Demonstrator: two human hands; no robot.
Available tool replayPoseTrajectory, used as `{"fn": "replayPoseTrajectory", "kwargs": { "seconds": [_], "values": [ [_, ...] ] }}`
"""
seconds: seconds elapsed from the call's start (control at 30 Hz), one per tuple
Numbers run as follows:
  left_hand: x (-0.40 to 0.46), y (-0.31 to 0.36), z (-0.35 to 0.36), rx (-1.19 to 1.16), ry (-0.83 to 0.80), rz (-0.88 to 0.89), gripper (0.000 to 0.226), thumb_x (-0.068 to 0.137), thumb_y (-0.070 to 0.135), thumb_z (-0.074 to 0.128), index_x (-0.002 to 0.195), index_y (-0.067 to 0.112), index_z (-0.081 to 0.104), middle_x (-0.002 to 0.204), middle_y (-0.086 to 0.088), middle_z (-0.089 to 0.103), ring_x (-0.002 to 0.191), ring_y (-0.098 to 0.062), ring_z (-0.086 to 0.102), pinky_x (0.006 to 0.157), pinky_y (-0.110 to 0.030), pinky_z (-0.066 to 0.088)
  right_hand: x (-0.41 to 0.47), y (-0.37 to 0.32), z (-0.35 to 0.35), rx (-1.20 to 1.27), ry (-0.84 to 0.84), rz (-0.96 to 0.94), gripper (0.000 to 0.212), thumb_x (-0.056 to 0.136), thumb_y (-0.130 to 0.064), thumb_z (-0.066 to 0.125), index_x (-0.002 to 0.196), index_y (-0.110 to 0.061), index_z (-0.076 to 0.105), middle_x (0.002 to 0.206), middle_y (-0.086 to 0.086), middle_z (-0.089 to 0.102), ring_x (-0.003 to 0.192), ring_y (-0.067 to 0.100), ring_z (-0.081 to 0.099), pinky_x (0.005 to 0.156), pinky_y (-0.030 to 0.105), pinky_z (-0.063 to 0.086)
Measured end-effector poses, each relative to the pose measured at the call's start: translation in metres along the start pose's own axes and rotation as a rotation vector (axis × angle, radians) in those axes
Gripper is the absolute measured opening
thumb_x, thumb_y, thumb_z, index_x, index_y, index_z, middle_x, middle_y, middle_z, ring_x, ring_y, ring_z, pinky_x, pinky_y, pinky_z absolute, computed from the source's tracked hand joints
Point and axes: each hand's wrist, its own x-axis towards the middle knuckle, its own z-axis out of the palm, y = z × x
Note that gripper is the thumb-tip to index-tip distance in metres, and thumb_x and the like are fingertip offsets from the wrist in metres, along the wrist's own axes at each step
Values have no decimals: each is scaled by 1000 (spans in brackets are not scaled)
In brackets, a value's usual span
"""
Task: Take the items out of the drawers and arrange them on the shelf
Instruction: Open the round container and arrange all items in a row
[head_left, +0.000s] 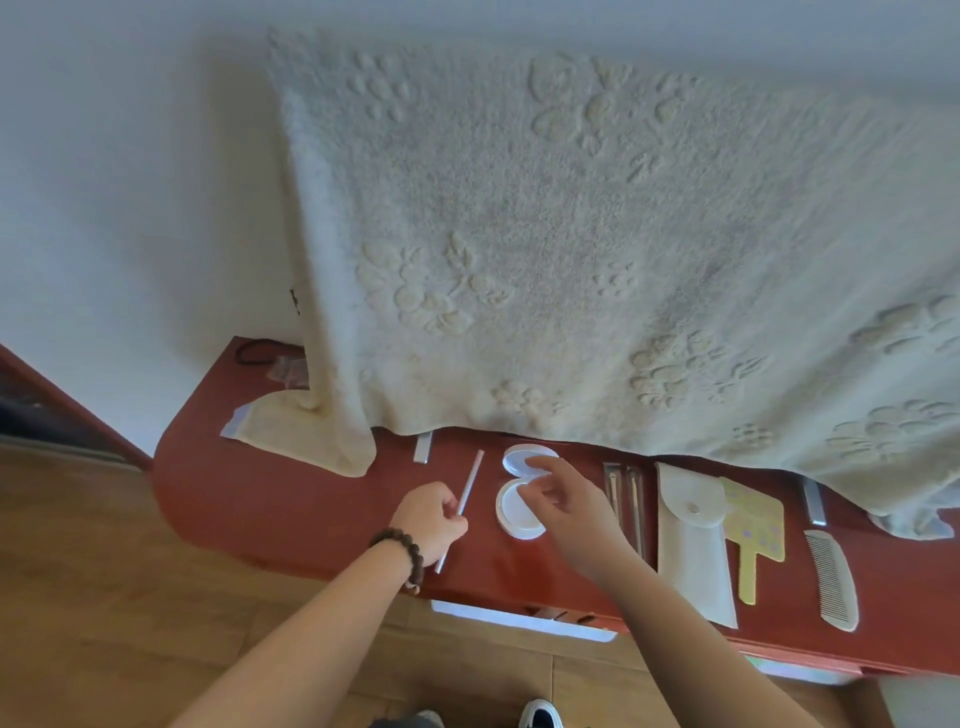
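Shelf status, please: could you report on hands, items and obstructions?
Left hand shut on stick. Right hand open over compact. Blanket overhangs shelf rear.

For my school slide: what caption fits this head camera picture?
Left hand holds a thin white stick; right hand reaches the open compact.
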Motion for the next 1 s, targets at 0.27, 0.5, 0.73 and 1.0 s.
{"fn": "replayPoseTrajectory", "kwargs": {
  "seconds": [0.27, 0.5, 0.73, 1.0],
  "values": [
    [-47, 3, -39, -637, -280, 183, 8, 88, 10, 63, 93, 12, 68, 76, 1, 67, 74, -19, 69, 70, -38, 60, 3, -40, 16, 472, -92, 12, 42, 95, -12, 55, 134, -21, 46, 117, 2, 68, 103, 13, 67, 92, 27, 52],
    [-57, -2, -55, -695, -283, 116, 9, 87, 12, 67, 89, 13, 76, 84, -10, 74, 80, -21, 72, 80, -39, 59, 2, -63, 29, 563, -124, -36, 21, 94, 2, 50, 112, 3, 62, 99, 24, 69, 89, 29, 71, 78, 32, 59],
    [-68, -24, -42, -358, -212, 109, 9, 83, 18, 70, 80, 11, 75, 75, 0, 74, 73, -10, 71, 67, -31, 60, 22, -62, 11, 755, 71, -44, 14, 93, 1, 53, 98, -2, 65, 83, 14, 74, 81, 23, 73, 70, 24, 57],
    [-41, -31, -28, -550, -108, -122, 12, 95, 27, 52, 100, 16, 54, 75, -12, 67, 59, -24, 69, 54, -36, 59, 29, -37, 22, 649, 22, 49, 19, 89, 1, 60, 108, -3, 61, 85, 18, 72, 80, 27, 72, 66, 28, 58]
  ]
}}
